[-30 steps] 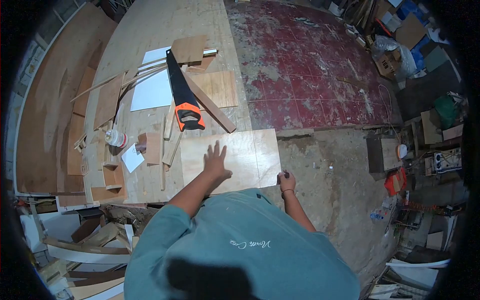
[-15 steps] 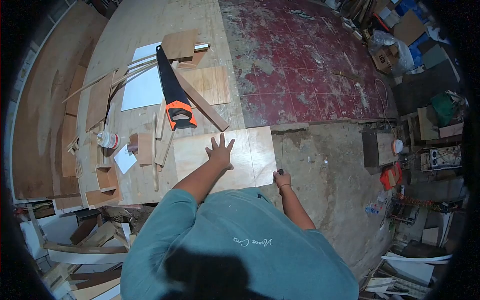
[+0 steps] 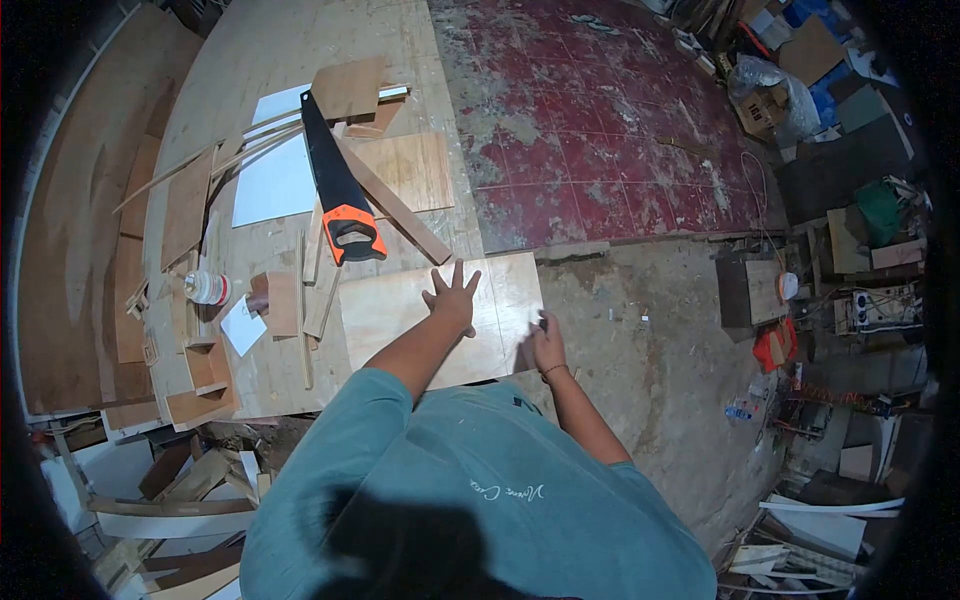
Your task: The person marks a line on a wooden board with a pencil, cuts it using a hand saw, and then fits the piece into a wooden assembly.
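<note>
My left hand (image 3: 452, 304) lies flat, fingers spread, on a pale plywood sheet (image 3: 390, 318) at the table's near edge. A thin line runs across the sheet, to the right of that hand. Over the sheet's right edge, my right hand (image 3: 548, 343) is closed around a small dark object (image 3: 543, 322), mostly hidden by the fingers, so its kind does not show. A handsaw (image 3: 338, 170) with a black blade and an orange-and-black handle rests beyond the sheet, on top of wood strips and boards.
On the table (image 3: 265, 375) are a white bottle (image 3: 207, 288), a white card (image 3: 243, 326), a white panel (image 3: 275, 175) and a wooden strip (image 3: 395, 205). A large brown board (image 3: 80, 250) stands at the left. Scrap wood lies lower left; a dark box (image 3: 750, 292) sits right.
My right hand has moved up and left from beside the sheet's lower right edge, now reaching over the sheet. My left hand stays spread on the sheet. The view has shifted slightly.
</note>
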`<state>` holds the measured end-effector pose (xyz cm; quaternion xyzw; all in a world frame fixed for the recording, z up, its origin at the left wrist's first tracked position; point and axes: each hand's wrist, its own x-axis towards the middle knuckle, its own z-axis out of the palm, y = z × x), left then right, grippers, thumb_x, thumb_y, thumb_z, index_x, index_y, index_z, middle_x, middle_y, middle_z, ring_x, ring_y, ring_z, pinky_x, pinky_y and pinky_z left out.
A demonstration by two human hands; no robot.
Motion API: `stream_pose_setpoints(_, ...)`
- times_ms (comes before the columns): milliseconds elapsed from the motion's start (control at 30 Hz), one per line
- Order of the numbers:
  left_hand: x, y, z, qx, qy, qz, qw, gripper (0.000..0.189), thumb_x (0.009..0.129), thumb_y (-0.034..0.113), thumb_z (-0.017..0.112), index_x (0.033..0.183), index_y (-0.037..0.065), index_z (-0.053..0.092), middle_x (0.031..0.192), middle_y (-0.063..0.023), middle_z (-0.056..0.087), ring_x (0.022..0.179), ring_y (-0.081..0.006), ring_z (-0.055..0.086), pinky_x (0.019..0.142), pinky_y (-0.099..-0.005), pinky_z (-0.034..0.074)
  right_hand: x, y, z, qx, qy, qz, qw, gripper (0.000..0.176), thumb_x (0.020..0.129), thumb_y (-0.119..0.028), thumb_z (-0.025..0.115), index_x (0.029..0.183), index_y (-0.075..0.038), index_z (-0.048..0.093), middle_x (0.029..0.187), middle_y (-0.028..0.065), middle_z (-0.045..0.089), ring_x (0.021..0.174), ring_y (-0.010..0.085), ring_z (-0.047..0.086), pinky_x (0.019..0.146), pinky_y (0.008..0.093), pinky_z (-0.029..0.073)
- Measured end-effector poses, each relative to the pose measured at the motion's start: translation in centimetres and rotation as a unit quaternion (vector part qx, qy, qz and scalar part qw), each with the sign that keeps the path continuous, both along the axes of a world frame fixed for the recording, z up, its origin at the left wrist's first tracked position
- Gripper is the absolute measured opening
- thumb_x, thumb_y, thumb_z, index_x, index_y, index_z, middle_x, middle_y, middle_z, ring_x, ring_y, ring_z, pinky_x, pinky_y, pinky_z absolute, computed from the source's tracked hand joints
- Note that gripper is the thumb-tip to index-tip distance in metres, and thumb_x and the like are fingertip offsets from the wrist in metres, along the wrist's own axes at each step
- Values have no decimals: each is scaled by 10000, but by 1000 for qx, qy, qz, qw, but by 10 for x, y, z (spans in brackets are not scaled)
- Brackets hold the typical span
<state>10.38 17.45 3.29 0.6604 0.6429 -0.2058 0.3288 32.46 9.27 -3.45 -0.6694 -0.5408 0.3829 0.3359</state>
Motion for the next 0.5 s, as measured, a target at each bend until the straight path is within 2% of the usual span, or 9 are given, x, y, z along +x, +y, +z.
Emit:
stream_pose_setpoints(33, 0, 1, -1, -2, -2, 1, 1000, 1328, 528, 291, 920, 1513, 363, 32, 1582, -53, -170, 1404, -519, -28, 1021, -709, 275, -13, 6, 25, -87, 4, 41, 995, 395, 914, -151, 527, 1288, -38, 468, 1003, 167, 613, 871, 240, 613, 797, 348, 493)
stream_pose_setpoints(67, 0, 1, -2, -1, 0, -2, 1000, 1332, 531, 291, 919, 1512, 365, 21, 1581, -49, -176, 1405, -516, -38, 1022, -707, 276, -15, 9, -1, -76, -4, 71, 995, 399, 926, -161, 517, 1308, -55, 465, 902, 142, 636, 750, 209, 622, 707, 330, 510)
stream_pose_setpoints(133, 0, 0, -1, -1, 2, -4, 1000, 1336, 534, 291, 918, 1511, 367, 10, 1579, -46, -182, 1406, -513, -49, 1022, -704, 277, -30, 19, 9, -102, -37, 114, 988, 473, 929, -158, 510, 1384, -72, 414, 808, 130, 644, 674, 204, 632, 664, 328, 519)
stream_pose_setpoints(267, -1, 2, 2, -6, 4, 1, 1000, 1338, 534, 280, 919, 1508, 385, 7, 1578, -31, -191, 1410, -500, -71, 1039, -692, 263, -47, 32, 16, -113, -61, 147, 981, 555, 931, -157, 506, 1459, -140, 340, 816, 141, 652, 697, 212, 656, 695, 338, 524)
stream_pose_setpoints(333, 0, 1, 2, -10, 2, 3, 1000, 1342, 532, 278, 920, 1507, 391, 5, 1578, -27, -193, 1411, -497, -74, 1045, -690, 257, -51, 35, 26, -173, -82, 154, 969, 593, 933, -152, 505, 1486, -199, 297, 847, 144, 663, 711, 226, 671, 715, 340, 527)
stream_pose_setpoints(400, 0, 0, 2, 10, 25, -11, 1000, 1314, 551, 322, 913, 1510, 383, 17, 1589, -30, -130, 1411, -494, 4, 1042, -662, 299, -51, 34, 31, -173, -86, 153, 969, 590, 933, -148, 507, 1484, -215, 304, 850, 138, 664, 702, 218, 666, 716, 335, 527)
stream_pose_setpoints(500, 1, 1, 1, 0, 28, -11, 1000, 1325, 543, 332, 916, 1510, 385, 11, 1588, -28, -135, 1410, -493, 7, 1042, -658, 303, -52, 32, 33, -167, -78, 146, 972, 582, 935, -139, 507, 1479, -229, 321, 846, 127, 663, 687, 199, 658, 716, 326, 525)
